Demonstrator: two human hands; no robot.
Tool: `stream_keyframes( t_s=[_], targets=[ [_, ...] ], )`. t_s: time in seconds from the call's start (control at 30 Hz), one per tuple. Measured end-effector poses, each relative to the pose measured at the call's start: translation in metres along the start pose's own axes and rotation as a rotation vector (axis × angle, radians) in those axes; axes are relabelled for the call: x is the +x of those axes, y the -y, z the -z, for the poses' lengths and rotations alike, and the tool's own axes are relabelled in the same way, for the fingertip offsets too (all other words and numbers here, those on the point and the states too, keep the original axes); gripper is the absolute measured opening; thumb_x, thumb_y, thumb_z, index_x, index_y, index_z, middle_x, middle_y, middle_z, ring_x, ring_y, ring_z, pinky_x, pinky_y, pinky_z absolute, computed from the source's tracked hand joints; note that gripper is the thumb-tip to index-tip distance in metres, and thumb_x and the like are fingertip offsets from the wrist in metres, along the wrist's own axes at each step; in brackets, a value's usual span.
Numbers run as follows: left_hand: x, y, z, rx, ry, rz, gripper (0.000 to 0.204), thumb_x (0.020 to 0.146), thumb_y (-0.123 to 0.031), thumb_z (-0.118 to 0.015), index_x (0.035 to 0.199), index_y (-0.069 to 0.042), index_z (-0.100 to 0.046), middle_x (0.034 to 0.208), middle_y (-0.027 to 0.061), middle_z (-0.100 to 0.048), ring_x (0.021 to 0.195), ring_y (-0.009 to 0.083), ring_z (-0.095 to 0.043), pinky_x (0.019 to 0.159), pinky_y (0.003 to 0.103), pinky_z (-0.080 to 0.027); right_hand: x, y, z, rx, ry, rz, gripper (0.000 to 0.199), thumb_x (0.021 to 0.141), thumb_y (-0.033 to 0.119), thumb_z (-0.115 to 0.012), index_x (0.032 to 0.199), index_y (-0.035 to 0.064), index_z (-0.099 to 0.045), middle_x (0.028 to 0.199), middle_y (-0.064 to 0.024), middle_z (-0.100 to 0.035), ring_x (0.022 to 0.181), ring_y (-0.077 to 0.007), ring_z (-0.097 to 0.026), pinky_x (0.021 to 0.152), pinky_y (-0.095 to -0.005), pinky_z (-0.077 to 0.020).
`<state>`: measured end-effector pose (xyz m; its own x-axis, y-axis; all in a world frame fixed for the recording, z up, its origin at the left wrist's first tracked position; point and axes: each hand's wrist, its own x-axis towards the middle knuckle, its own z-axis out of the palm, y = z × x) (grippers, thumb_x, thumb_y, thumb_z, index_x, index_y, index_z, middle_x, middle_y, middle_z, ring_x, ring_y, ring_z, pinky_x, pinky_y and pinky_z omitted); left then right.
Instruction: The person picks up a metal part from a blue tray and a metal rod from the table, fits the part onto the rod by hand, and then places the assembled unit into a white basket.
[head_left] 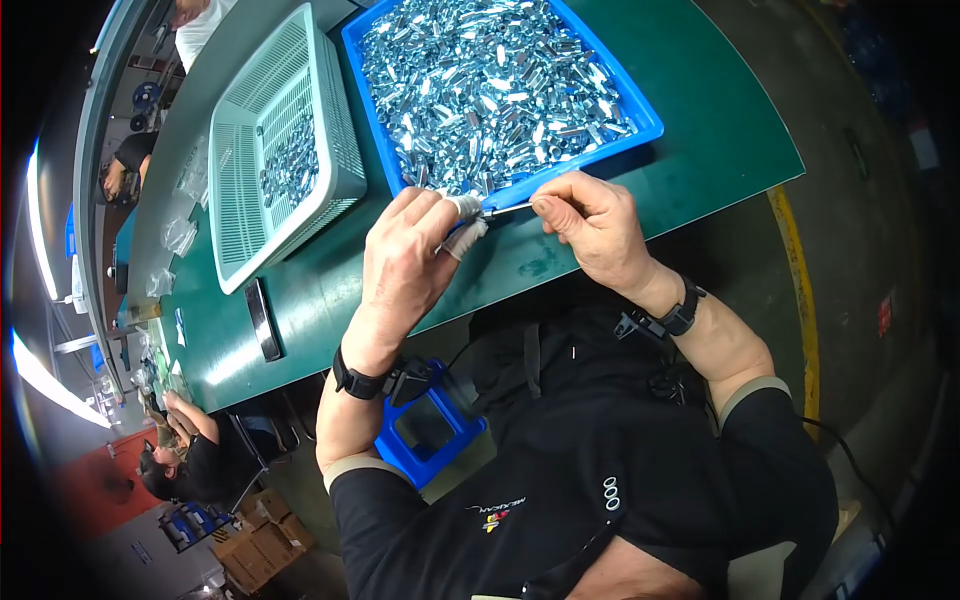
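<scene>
Silver metal, a thin rod (507,209) is held just above the green table (700,120), at the near rim of the blue tray (648,122) heaped with shiny metal parts (490,85). The right hand (595,225) pinches its end; the left hand (410,260), fingertips taped white, pinches the other. A grey mesh basket (235,190) sits to the left.

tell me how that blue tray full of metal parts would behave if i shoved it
The blue tray is heaped with metal parts, so it is probably heavy and slow to slide. Its low, wide shape makes tipping unlikely. Loose parts near the rim might shift or spill.
</scene>
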<state>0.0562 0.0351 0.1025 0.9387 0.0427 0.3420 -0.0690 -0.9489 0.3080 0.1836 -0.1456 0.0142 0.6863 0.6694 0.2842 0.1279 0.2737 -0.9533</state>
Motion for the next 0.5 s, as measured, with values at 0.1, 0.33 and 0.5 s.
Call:
stream_keyframes(
  t_s=[0.1,0.33,0.5],
  targets=[
    [0.003,-0.007,-0.001,-0.004,-0.004,-0.021,0.025,0.075,-0.004,-0.085,0.097,-0.004,-0.072,0.082,0.0075,-0.065,0.077,0.0258,-0.061,0.068,0.036,-0.051,0.0,0.002,0.001,-0.052,0.035,0.028,0.023,0.101,0.021,-0.07,0.092,-0.0003,-0.071,0.076,-0.0024,-0.067,0.065,-0.0077,-0.059,0.056,-0.0242,-0.0463],
    [0.007,-0.013,-0.01,0.045,-0.008,-0.1,0.028,0.073,-0.005,-0.084,0.099,-0.005,-0.073,0.08,0.0064,-0.061,0.077,0.0265,-0.061,0.068,0.037,-0.051,0.002,0.006,0.002,-0.112,0.123,-0.015,0.033,0.101,0.027,-0.069,0.083,-0.001,-0.071,0.067,-0.0056,-0.065,0.059,-0.0124,-0.059,0.054,-0.0288,-0.0454],
    [-0.001,-0.011,-0.016,0.083,-0.062,-0.109,0.032,0.071,-0.004,-0.085,0.1,-0.006,-0.072,0.085,0.007,-0.063,0.08,0.0278,-0.062,0.071,0.038,-0.052,0.003,0.005,0.0,-0.139,0.158,0.067,0.031,0.099,0.025,-0.07,0.083,-0.0008,-0.071,0.067,-0.0067,-0.065,0.058,-0.0147,-0.061,0.054,-0.0304,-0.0472]
  ],
)
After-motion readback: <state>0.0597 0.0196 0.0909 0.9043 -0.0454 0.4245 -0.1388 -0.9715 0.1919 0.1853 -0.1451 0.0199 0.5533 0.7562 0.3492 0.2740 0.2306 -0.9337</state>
